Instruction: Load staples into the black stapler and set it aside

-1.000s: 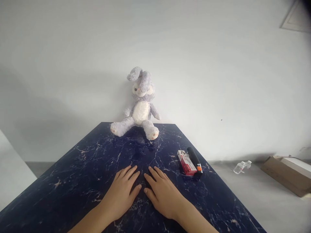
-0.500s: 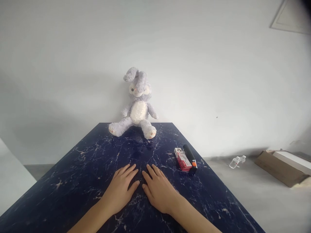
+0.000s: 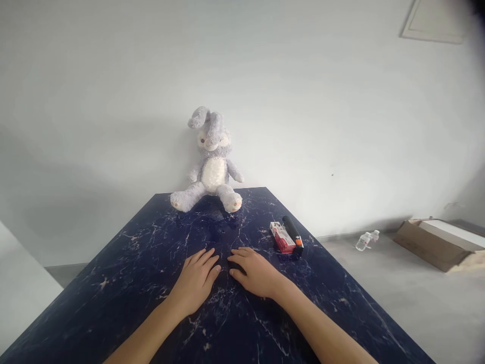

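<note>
Right grip [image 3: 253, 272] turned inward; red-white box [image 3: 282, 238] apart, ahead to right

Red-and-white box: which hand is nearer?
Right. The right hand is to the left of and nearer the person than the red-and-white box, apart from it. The left hand is farther left, past the right one.

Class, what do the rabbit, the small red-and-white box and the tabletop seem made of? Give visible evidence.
Rabbit: matte plush fabric, by its fuzzy pile.
Box: probably smooth printed card, given flat faces and straight edges.
Tabletop: glossy, pale-veined like marble; stone or laminate, unclear.
</note>
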A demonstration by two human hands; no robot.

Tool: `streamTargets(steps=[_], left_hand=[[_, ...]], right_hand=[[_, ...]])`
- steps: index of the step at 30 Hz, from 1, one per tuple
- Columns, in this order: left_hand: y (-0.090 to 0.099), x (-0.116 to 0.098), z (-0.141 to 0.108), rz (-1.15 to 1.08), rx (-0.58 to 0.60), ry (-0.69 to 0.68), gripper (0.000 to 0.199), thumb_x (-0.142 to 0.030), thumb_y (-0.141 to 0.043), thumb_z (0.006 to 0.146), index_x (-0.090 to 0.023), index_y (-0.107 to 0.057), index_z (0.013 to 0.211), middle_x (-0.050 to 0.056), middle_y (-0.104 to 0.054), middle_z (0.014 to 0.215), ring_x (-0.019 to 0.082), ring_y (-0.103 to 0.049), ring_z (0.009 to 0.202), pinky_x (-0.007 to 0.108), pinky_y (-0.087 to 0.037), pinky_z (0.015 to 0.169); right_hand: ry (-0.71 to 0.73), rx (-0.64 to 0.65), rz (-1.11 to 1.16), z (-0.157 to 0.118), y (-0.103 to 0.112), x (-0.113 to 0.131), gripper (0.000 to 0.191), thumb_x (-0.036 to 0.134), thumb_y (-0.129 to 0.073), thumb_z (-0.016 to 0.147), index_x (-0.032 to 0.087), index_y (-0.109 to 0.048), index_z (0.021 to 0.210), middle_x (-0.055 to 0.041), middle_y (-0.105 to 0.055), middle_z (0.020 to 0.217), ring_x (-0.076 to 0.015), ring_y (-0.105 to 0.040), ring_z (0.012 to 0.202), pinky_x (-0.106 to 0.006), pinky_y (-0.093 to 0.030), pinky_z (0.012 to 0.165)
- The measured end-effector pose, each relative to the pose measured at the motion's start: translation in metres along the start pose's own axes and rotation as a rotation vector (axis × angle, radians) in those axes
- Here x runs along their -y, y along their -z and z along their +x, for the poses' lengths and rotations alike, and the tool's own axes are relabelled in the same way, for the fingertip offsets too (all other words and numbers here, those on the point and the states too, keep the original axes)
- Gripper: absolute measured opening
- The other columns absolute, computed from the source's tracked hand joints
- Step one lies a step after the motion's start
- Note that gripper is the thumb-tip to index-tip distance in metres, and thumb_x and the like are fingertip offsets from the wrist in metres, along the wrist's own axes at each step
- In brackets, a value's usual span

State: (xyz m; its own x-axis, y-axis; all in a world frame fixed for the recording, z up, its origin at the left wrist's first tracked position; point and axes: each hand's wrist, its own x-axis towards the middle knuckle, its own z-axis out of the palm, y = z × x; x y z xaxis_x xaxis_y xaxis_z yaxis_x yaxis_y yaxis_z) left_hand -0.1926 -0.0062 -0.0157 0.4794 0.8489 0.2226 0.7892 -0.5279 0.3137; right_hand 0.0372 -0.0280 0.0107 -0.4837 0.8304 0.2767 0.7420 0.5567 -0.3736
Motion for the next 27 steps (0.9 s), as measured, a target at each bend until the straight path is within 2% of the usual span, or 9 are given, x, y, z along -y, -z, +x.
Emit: streamTargets(steps=[4,15,17,19,21,23,25,27], left_hand=[[-0.001,0.000,-0.001,-0.002,-0.014,-0.002,0.049,-0.053,-0.031,0.101,-0.032,-0.054,0.139,0.001,-0.045,0.152,0.032,-0.033,0.143,0.054,-0.027,0.115],[-0.004,0.002,-0.003,0.018,-0.023,-0.045,0.049,-0.053,-0.033,0.101,-0.031,-0.051,0.141,0.002,-0.045,0.151,0.032,-0.035,0.142,0.053,-0.030,0.113],[0.003,-0.003,-0.002,0.038,-0.086,-0.041,0.048,-0.050,-0.034,0.101,-0.029,-0.053,0.140,0.003,-0.049,0.148,0.031,-0.037,0.140,0.053,-0.031,0.112],[0.013,-0.009,-0.001,0.062,-0.225,-0.037,0.045,-0.045,-0.034,0.102,-0.026,-0.056,0.136,0.005,-0.054,0.143,0.031,-0.039,0.138,0.051,-0.031,0.112],[0.024,-0.011,0.000,0.069,-0.342,-0.027,0.042,-0.040,-0.033,0.103,-0.025,-0.058,0.133,0.006,-0.058,0.138,0.029,-0.043,0.133,0.050,-0.032,0.111],[0.028,-0.009,0.000,0.054,-0.338,-0.011,0.041,-0.040,-0.032,0.103,-0.024,-0.059,0.131,0.007,-0.059,0.136,0.028,-0.047,0.129,0.050,-0.035,0.109],[0.025,-0.002,-0.002,0.036,-0.234,-0.001,0.043,-0.044,-0.033,0.102,-0.026,-0.059,0.131,0.007,-0.058,0.137,0.029,-0.047,0.128,0.051,-0.037,0.106],[0.018,0.007,-0.004,0.029,-0.126,-0.011,0.045,-0.049,-0.035,0.101,-0.027,-0.059,0.132,0.007,-0.054,0.140,0.031,-0.045,0.130,0.053,-0.037,0.106]], right_hand=[[0.003,-0.007,-0.006,-0.001,0.002,-0.003,0.035,0.031,-0.051,0.095,0.019,-0.065,0.125,-0.0082,-0.063,0.134,-0.0227,-0.055,0.124,-0.035,-0.037,0.110],[0.012,0.025,-0.051,-0.007,0.004,0.010,0.037,0.031,-0.047,0.096,0.018,-0.063,0.127,-0.0107,-0.060,0.136,-0.0245,-0.051,0.129,-0.036,-0.034,0.111],[0.006,0.027,-0.053,-0.008,0.002,0.013,0.043,0.032,-0.048,0.096,0.017,-0.057,0.134,-0.0124,-0.059,0.137,-0.0260,-0.050,0.130,-0.038,-0.034,0.111],[-0.032,0.019,-0.047,-0.008,0.000,0.014,0.059,0.035,-0.051,0.094,0.014,-0.039,0.148,-0.0151,-0.058,0.138,-0.0275,-0.050,0.129,-0.040,-0.036,0.108],[-0.075,0.008,-0.029,-0.007,0.000,0.014,0.071,0.036,-0.052,0.093,0.013,-0.024,0.154,-0.0165,-0.059,0.135,-0.0278,-0.053,0.125,-0.041,-0.040,0.105],[-0.080,0.004,-0.010,-0.005,0.002,0.012,0.063,0.035,-0.051,0.093,0.015,-0.034,0.151,-0.0141,-0.063,0.131,-0.0265,-0.056,0.121,-0.040,-0.042,0.103],[-0.056,0.003,-0.001,-0.003,0.004,0.009,0.046,0.032,-0.050,0.094,0.019,-0.054,0.138,-0.0099,-0.066,0.128,-0.0245,-0.057,0.119,-0.038,-0.041,0.104],[-0.036,0.001,-0.001,-0.001,0.007,0.006,0.035,0.029,-0.049,0.095,0.022,-0.067,0.124,-0.0062,-0.067,0.128,-0.0224,-0.058,0.119,-0.035,-0.041,0.105]])
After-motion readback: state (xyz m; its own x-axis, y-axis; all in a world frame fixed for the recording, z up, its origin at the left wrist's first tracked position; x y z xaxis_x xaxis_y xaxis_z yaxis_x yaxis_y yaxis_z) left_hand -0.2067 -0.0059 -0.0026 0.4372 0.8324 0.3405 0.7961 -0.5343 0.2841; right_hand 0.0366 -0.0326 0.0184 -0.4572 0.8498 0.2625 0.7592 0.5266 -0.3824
